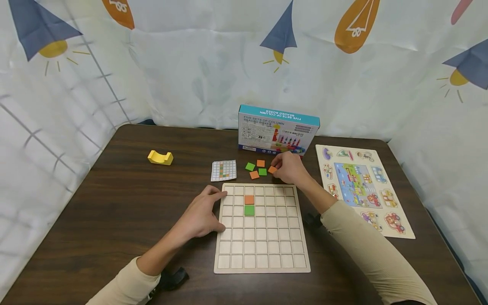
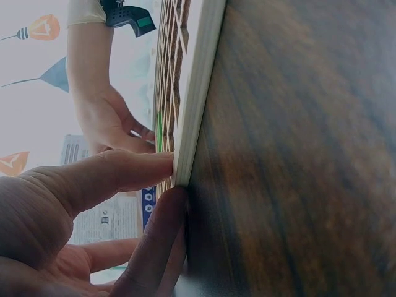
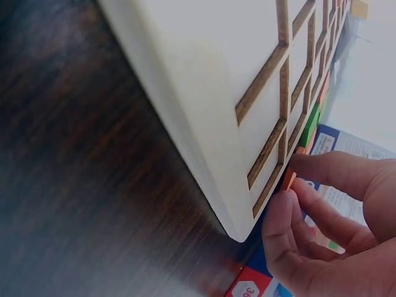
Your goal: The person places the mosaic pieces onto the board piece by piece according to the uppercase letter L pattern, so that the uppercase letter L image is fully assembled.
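Note:
My right hand (image 1: 290, 168) pinches an orange square tile (image 1: 272, 170) between thumb and fingertips, just beyond the far right corner of a wooden grid board (image 1: 267, 264). The right wrist view shows this tile (image 3: 289, 177) edge-on. At the board's left edge, the thumb and fingertips of my left hand (image 1: 201, 214) touch the rim, spread apart along it. On the grid, an orange tile (image 1: 249, 199) sits directly beyond a green tile (image 1: 249, 210). Several loose tiles, including a green one (image 1: 262, 172), lie past the far edge. Beside them is a small pattern card (image 1: 228, 166) with coloured squares.
A printed toy box (image 1: 279, 111) stands upright at the back, close behind my right hand. To the right, a picture puzzle board (image 1: 324, 165) lies partly under my right forearm. A yellow curved block (image 1: 160, 158) sits at the far left of the brown table (image 1: 114, 203).

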Tool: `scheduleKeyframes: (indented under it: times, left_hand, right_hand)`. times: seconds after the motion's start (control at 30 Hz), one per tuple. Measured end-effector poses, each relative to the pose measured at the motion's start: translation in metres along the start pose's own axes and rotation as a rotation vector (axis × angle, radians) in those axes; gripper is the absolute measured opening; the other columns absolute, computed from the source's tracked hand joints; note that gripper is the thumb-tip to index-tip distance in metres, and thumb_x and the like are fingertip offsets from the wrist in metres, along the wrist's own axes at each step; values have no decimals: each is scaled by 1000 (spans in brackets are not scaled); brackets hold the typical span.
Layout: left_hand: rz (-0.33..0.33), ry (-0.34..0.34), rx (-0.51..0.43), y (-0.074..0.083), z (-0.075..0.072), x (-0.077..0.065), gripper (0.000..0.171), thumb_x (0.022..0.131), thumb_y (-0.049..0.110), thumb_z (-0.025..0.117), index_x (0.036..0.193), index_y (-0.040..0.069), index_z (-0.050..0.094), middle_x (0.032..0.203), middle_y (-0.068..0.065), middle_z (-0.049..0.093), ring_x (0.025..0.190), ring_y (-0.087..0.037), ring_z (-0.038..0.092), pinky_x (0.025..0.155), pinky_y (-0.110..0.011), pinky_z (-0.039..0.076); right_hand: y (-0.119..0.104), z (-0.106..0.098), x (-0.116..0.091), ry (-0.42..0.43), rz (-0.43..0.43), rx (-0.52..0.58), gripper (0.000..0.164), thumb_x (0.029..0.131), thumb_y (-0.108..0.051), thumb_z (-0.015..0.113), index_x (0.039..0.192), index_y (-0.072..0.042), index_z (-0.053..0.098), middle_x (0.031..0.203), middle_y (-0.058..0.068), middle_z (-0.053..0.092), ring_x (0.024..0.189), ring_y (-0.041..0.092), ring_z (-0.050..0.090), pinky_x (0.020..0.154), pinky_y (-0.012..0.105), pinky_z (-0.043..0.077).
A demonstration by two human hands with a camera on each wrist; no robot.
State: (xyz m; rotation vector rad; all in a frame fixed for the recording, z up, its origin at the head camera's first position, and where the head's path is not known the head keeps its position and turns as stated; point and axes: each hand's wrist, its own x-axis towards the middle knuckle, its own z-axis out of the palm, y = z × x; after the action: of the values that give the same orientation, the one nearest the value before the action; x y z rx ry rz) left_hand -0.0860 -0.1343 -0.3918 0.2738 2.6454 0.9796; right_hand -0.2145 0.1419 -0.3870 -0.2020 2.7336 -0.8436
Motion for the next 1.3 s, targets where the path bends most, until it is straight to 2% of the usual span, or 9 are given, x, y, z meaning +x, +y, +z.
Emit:
scheduleKeyframes:
  times: [0.3, 0.77, 1.3]
  left_hand:
    - [-6, -4, 7, 0, 0, 0, 89, 65, -1, 90, 148, 0, 56, 141, -15, 48, 58, -13, 54, 66, -31, 46]
    - [-3, 4, 36, 0, 0, 1, 90, 65, 1, 91, 148, 2, 56, 140, -14, 49, 63, -15, 51, 68, -32, 44]
    - [-3, 4, 22, 0, -1, 1, 90, 64, 0, 90, 148, 1, 56, 139, -14, 48, 60, -14, 52, 67, -32, 44]
  right_hand:
    - [2, -1, -2, 7, 1, -7, 23, 86, -4, 76, 108, -5, 77, 107, 13, 71, 102, 29, 62, 87, 42, 55]
    - [3, -5, -9, 36, -3, 41, 19, 84, -3, 78, 103, -5, 78, 99, 11, 73, 95, 26, 63, 84, 39, 53]
    - [-7, -6, -33, 38, -53, 102, 21, 83, -2, 77, 103, -9, 79, 95, 8, 72, 88, 23, 64, 82, 38, 54]
